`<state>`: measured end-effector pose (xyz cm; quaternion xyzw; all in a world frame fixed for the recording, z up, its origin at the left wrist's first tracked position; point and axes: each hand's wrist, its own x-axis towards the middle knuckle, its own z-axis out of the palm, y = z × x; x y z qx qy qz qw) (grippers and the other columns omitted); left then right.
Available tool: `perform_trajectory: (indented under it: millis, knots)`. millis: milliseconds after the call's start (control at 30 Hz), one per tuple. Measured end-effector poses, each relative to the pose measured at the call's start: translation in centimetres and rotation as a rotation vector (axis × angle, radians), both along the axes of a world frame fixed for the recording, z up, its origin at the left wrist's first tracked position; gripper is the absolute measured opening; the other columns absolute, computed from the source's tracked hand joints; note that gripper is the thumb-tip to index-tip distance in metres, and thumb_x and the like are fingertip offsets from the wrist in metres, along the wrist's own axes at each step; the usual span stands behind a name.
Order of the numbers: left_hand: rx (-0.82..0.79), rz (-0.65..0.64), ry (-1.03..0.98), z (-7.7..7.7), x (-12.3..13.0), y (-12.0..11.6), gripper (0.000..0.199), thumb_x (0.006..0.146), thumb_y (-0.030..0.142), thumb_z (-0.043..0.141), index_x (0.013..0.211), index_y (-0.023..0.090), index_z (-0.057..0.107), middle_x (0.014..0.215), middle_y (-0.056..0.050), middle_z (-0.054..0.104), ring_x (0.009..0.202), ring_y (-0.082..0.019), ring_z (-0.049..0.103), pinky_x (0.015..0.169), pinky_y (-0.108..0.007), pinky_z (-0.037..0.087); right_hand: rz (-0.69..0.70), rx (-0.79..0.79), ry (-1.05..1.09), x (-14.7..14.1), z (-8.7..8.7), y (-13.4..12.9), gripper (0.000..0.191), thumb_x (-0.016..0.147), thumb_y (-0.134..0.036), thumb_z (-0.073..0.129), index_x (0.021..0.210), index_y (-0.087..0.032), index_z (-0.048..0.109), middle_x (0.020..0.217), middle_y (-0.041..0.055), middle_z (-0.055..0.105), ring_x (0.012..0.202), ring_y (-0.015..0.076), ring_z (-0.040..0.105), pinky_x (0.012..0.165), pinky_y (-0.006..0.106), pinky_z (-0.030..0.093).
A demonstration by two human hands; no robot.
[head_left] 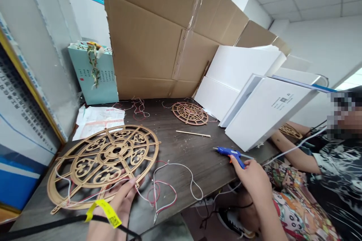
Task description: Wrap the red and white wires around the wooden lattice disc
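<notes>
My left hand point(124, 192) grips the near rim of a large round wooden openwork wheel point(109, 150), thumb on top and fingers underneath. The wheel has spokes and cut-out scroll patterns, and it sits tilted at the left of the table. A thin red and white wire point(169, 188) is looped along its rim and trails over the table to the right. At the table's right edge, my right hand point(250, 173) is closed around the handle of a blue hot glue gun point(230, 152), whose nozzle points left.
A smaller wooden wheel point(190, 113) lies at the back, near a thin stick point(193, 133). Cardboard point(147, 37) walls the rear; white boxes point(268, 101) stand right. Crumpled paper point(97, 118) and a teal box point(94, 75) are left. Another person's arm point(294, 152) shows at the right.
</notes>
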<state>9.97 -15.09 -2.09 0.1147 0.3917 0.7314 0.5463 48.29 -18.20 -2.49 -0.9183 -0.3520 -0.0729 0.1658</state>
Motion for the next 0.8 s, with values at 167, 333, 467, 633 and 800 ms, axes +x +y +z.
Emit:
perform_trajectory:
  millis: [167,333,467,633,800]
  knots:
    - [-0.098,-0.016,0.003,1.7,0.0,-0.3,0.03,0.055,0.009,0.088,0.078,0.018,0.07,0.091,-0.001,0.073,0.084,-0.022,0.072,0.069,-0.035,0.067,0.053,-0.07,0.049,-2.2,0.7,1.4,0.063,0.079,-0.082,0.053,0.09,-0.02,0.06,0.106,0.0189,0.071,0.098,0.0431,0.068,0.077,0.05,0.051]
    - [-0.175,-0.098,0.022,1.1,-1.1,-0.7,0.028,0.056,0.008,0.089,0.071,0.015,0.067,0.087,-0.003,0.073,0.086,-0.02,0.072,0.074,-0.027,0.066,0.095,0.063,0.107,-6.2,0.9,2.1,0.05,0.08,-0.072,0.059,0.096,-0.025,0.06,0.088,0.0091,0.072,0.088,0.0358,0.069,0.072,0.041,0.048]
    - [-0.278,-0.121,0.059,0.1,-2.0,-1.0,0.019,0.067,0.012,0.086,0.08,0.015,0.072,0.096,-0.008,0.076,0.098,-0.024,0.074,0.084,-0.029,0.065,0.327,0.417,0.157,-11.5,1.5,1.8,0.048,0.075,-0.062,0.072,0.102,-0.023,0.06,0.087,0.0042,0.072,0.068,0.0243,0.065,0.069,0.035,0.048]
    - [-0.227,-0.096,0.072,1.2,-1.0,-0.7,0.018,0.066,0.013,0.085,0.08,0.014,0.073,0.094,-0.008,0.076,0.09,-0.024,0.075,0.078,-0.032,0.067,0.621,0.616,0.021,-18.4,2.2,1.7,0.034,0.086,-0.039,0.072,0.111,-0.018,0.067,0.084,0.0041,0.07,0.061,0.0181,0.06,0.066,0.031,0.048]
    - [-0.21,-0.068,0.068,1.7,-0.9,-1.2,0.027,0.059,0.011,0.087,0.082,0.015,0.074,0.096,-0.006,0.076,0.092,-0.026,0.075,0.077,-0.031,0.066,0.784,0.68,-0.015,-20.7,1.6,2.4,0.025,0.088,-0.025,0.067,0.112,-0.015,0.068,0.084,0.0038,0.067,0.074,0.0193,0.065,0.072,0.03,0.049]
